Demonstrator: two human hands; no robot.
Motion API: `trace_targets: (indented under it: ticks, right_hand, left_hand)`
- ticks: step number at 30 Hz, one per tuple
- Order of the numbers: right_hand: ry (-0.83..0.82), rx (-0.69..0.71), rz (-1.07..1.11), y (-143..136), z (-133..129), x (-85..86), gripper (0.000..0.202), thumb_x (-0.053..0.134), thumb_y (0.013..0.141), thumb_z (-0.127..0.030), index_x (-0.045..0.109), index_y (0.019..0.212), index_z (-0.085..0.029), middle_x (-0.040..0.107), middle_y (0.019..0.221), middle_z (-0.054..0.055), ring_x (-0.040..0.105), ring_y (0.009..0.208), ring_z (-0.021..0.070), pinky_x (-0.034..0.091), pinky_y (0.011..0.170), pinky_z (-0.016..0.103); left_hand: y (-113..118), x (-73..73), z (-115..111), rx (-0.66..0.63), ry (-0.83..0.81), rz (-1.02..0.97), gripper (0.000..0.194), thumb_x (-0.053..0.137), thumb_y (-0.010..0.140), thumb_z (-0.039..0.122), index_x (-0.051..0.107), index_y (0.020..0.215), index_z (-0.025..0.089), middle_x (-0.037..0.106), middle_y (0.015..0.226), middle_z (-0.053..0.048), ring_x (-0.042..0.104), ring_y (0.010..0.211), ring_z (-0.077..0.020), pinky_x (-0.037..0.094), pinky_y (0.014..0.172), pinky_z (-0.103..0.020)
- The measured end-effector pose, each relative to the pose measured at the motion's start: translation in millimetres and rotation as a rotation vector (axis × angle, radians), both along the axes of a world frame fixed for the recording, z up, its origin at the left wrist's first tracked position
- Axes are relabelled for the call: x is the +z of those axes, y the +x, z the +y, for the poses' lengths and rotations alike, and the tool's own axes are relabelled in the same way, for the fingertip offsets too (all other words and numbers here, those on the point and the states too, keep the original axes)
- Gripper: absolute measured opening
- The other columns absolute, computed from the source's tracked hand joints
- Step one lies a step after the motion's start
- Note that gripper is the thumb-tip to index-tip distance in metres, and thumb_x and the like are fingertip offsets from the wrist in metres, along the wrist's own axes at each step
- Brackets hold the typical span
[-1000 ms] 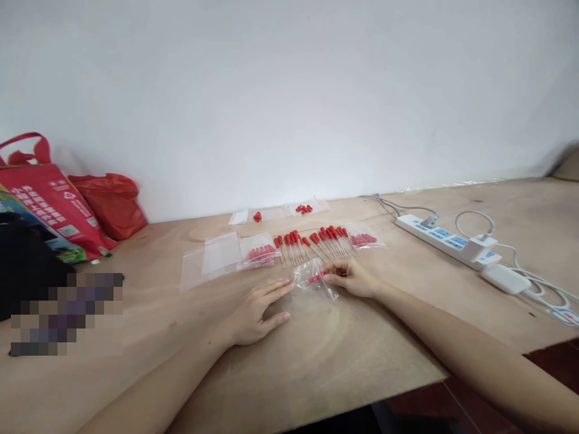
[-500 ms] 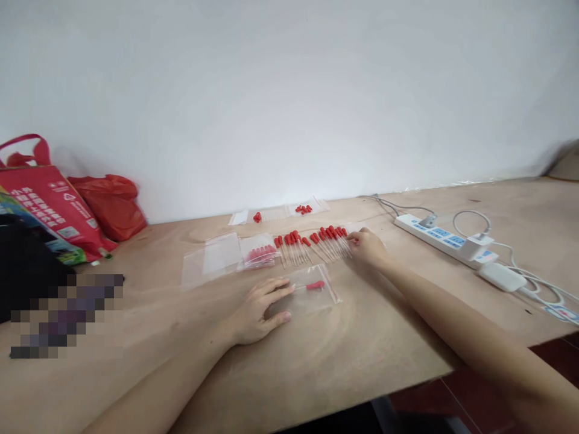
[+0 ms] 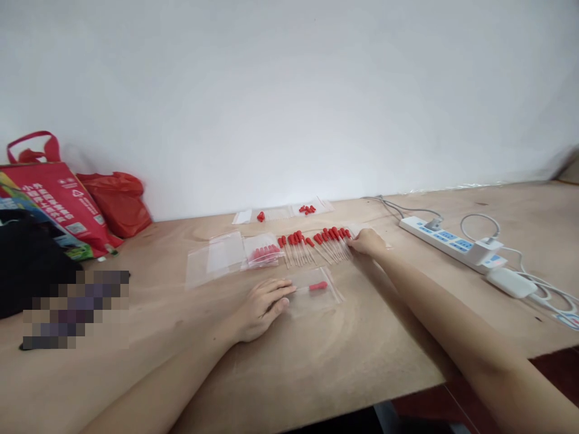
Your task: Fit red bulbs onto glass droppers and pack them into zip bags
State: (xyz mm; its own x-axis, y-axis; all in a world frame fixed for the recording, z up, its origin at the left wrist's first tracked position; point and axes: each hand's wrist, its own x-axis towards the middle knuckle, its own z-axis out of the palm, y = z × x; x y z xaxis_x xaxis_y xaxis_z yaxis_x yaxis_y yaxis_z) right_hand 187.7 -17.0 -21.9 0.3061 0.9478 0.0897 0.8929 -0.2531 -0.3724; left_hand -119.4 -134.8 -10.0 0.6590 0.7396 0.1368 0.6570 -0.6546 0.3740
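Observation:
A clear zip bag (image 3: pixel 296 306) lies flat in front of me, with one red-bulbed dropper (image 3: pixel 318 286) inside. My left hand (image 3: pixel 265 307) rests at its left edge, palm down and fingers stretched out, fingertips touching the plastic. Beyond the bag, several droppers (image 3: pixel 335 234) with red bulbs and clear stems are laid out in a row. At the row's right end is my right hand (image 3: pixel 367 242), its fingers pinched together beside the last dropper. Whatever sits between those fingertips is hidden.
Left of the row lie a bag of red-bulbed droppers (image 3: pixel 263 253) and flat clear bags (image 3: pixel 212 262). Loose red bulbs (image 3: pixel 307 210) lie on bags near the wall. A power strip (image 3: pixel 446 240) with cables is at right; red bags (image 3: pixel 116 202) stand at left.
My left thumb has drawn closer to its fingers. My right hand stays at the right end of the row. The whole view has shifted slightly.

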Motion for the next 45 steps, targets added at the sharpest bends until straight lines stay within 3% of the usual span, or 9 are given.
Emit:
trace_targets:
  ticks: [7,11,14,16,19,27,33,37,45]
  right_hand:
    - [0.024,0.014,0.368,2.8,0.0,2.0,0.025,0.053,0.067,-0.036,0.059,0.059,-0.013,0.052,0.044,0.004,0.053,0.049,0.0154,0.037,0.046,0.024]
    - [0.167,0.170,0.599,-3.2,-18.4,2.6,0.026,0.048,0.073,-0.040,0.054,0.068,-0.015,0.051,0.050,-0.001,0.048,0.046,0.0096,0.036,0.044,0.020]
    - [0.279,0.350,0.901,-15.4,-41.4,-0.5,0.028,0.054,0.069,-0.035,0.048,0.088,-0.015,0.050,0.051,-0.005,0.047,0.042,0.0086,0.038,0.042,0.020]
    - [0.290,0.413,0.980,-25.1,-57.3,-3.1,0.050,0.058,0.066,-0.029,0.037,0.109,-0.016,0.050,0.051,-0.008,0.049,0.042,0.0096,0.041,0.042,0.021]
    - [0.250,0.463,1.038,-37.8,-74.6,-5.5,0.065,0.057,0.066,-0.024,0.024,0.123,-0.020,0.050,0.053,-0.009,0.052,0.043,0.0111,0.045,0.043,0.023]
    - [0.294,0.206,1.208,-53.7,-79.4,-6.9,0.053,0.054,0.070,-0.023,0.024,0.114,-0.022,0.048,0.055,-0.009,0.055,0.046,0.0119,0.049,0.045,0.026]
    - [0.233,0.194,1.414,-59.2,-84.2,-4.9,0.028,0.048,0.076,-0.023,0.030,0.097,-0.023,0.051,0.056,-0.007,0.058,0.051,0.0125,0.050,0.054,0.028]
    - [0.169,0.270,1.426,-63.6,-88.1,-5.8,0.024,0.053,0.073,-0.031,0.037,0.088,-0.022,0.053,0.058,-0.006,0.056,0.050,0.0111,0.047,0.050,0.026]
    - [0.097,0.391,1.148,-59.1,-87.9,-8.7,0.035,0.069,0.055,-0.036,0.050,0.076,-0.016,0.052,0.058,-0.005,0.046,0.044,0.0059,0.038,0.042,0.020]
  left_hand:
    - [-1.4,-2.9,0.8,-0.017,0.022,0.004,0.037,0.043,0.085,0.035,0.049,0.120,0.022,0.047,0.127,-0.006,0.039,0.119,-0.0225,0.031,0.099,-0.042]
    - [-1.4,-5.0,1.1,-0.011,0.015,0.000,0.035,0.037,0.088,0.031,0.049,0.120,0.023,0.048,0.126,-0.005,0.040,0.118,-0.0207,0.032,0.099,-0.041]
    - [-1.0,-6.5,2.0,0.001,0.022,-0.015,0.034,0.036,0.089,0.029,0.050,0.118,0.022,0.050,0.125,-0.004,0.041,0.117,-0.0195,0.032,0.099,-0.040]
    - [-0.7,-6.7,2.6,0.005,0.029,-0.023,0.033,0.039,0.087,0.029,0.051,0.117,0.022,0.051,0.124,-0.004,0.042,0.117,-0.0198,0.033,0.098,-0.040]
    - [-0.1,-5.5,2.8,0.006,0.037,-0.025,0.032,0.043,0.085,0.029,0.052,0.115,0.022,0.051,0.123,-0.005,0.043,0.116,-0.0205,0.034,0.098,-0.040]
    - [-0.3,-6.4,1.8,0.004,0.045,-0.047,0.032,0.046,0.083,0.028,0.054,0.113,0.019,0.052,0.122,-0.007,0.045,0.115,-0.0213,0.035,0.097,-0.041]
    - [-1.1,-9.7,4.8,0.008,0.053,-0.063,0.032,0.046,0.083,0.029,0.057,0.111,0.018,0.053,0.122,-0.008,0.046,0.114,-0.0216,0.037,0.096,-0.041]
    - [-0.2,-7.5,4.1,0.009,0.052,-0.058,0.035,0.046,0.083,0.029,0.054,0.116,0.019,0.052,0.123,-0.008,0.045,0.114,-0.0217,0.037,0.096,-0.041]
    - [2.2,-2.2,1.4,0.012,0.049,-0.108,0.041,0.049,0.081,0.027,0.048,0.121,0.021,0.053,0.122,-0.005,0.048,0.112,-0.0209,0.037,0.096,-0.039]
